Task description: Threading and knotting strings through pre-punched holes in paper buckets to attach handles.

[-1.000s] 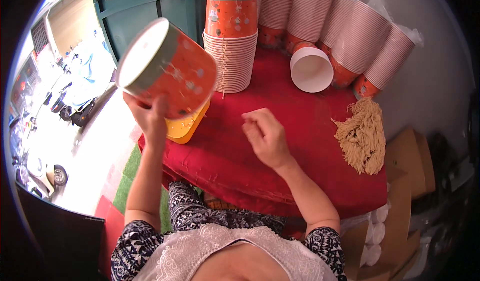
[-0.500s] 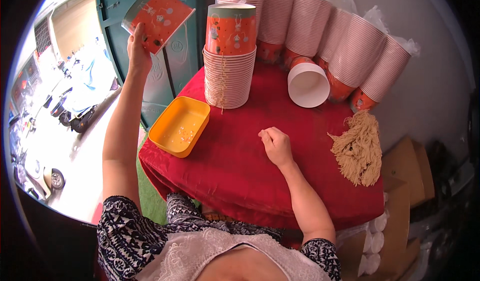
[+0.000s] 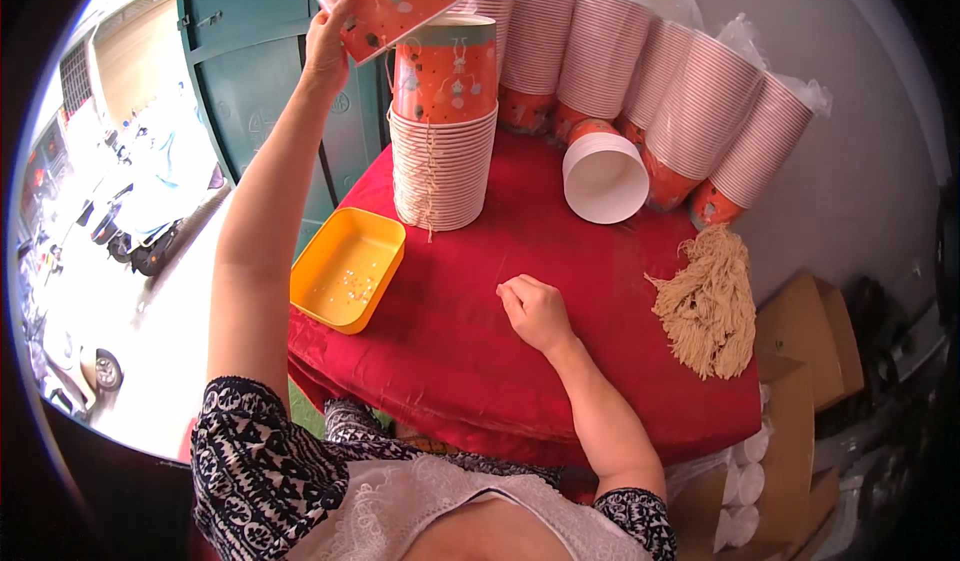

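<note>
One cartoon-printed orange bucket [image 3: 398, 6] | left grip [image 3: 328, 46]: clamped on it | right grip [image 3: 537, 311]: curled together

The left arm [image 3: 262, 221] is stretched far forward and raised, its elbow almost straightened, and the left hand [image 3: 330, 43] is closed in a firm grip, with the thumb laid along the near side and the other fingers mostly hidden. The right arm [image 3: 615, 406] is held lower and nearer the body, angled inward from the elbow, and the right hand [image 3: 537, 313] is turned back upward, its fingers curled into a loose fist. The two hands are set well apart.
</note>
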### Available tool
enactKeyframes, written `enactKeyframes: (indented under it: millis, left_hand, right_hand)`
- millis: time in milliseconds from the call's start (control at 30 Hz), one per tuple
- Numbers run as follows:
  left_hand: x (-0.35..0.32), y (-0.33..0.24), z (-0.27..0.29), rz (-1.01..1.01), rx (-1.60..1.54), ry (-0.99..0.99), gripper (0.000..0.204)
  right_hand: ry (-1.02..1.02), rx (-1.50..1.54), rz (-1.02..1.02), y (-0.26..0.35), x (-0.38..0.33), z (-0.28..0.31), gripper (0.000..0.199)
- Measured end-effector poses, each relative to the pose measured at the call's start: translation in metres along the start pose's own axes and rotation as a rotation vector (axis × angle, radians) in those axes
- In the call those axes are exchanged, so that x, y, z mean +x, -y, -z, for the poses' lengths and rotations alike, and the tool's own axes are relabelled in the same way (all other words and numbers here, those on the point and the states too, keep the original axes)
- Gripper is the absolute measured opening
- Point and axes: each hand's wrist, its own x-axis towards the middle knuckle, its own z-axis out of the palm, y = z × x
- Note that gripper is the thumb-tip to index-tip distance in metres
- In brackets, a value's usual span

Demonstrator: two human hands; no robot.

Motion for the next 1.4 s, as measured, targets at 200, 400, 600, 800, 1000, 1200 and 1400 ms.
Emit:
enactKeyframes:
  millis: [200,400,600,800,1000,1200,1400]
  left_hand:
    - [0.003,0.005,-0.024,-0.007,0.062,0.085,0.05]
    - [0.002,0.003,-0.037,0.027,0.274,0.13,0.052]
    - [-0.01,0.002,-0.051,0.021,0.46,0.181,0.057]
    - [-0.024,0.005,-0.049,0.033,0.473,0.2,0.062]
    - [-0.029,0.012,-0.045,0.078,0.506,0.26,0.064]
    - [-0.033,0.014,-0.042,0.088,0.521,0.282,0.066]
    - [-0.038,0.017,-0.041,0.096,0.487,0.293,0.066]
  right_hand:
    - [0.019,0.025,0.019,0.004,0.0,0.0,0.019]
    - [0.047,0.015,0.046,0.006,-0.001,-0.002,0.019]
    - [0.051,0.016,0.064,0.004,-0.001,-0.004,0.019]
    - [0.088,0.005,0.051,0.006,-0.002,-0.002,0.02]
    - [0.093,0.023,0.052,0.004,-0.003,-0.004,0.019]
    - [0.116,0.032,0.028,0.007,-0.002,-0.002,0.018]
    - [0.107,0.029,0.044,0.004,-0.003,-0.004,0.018]
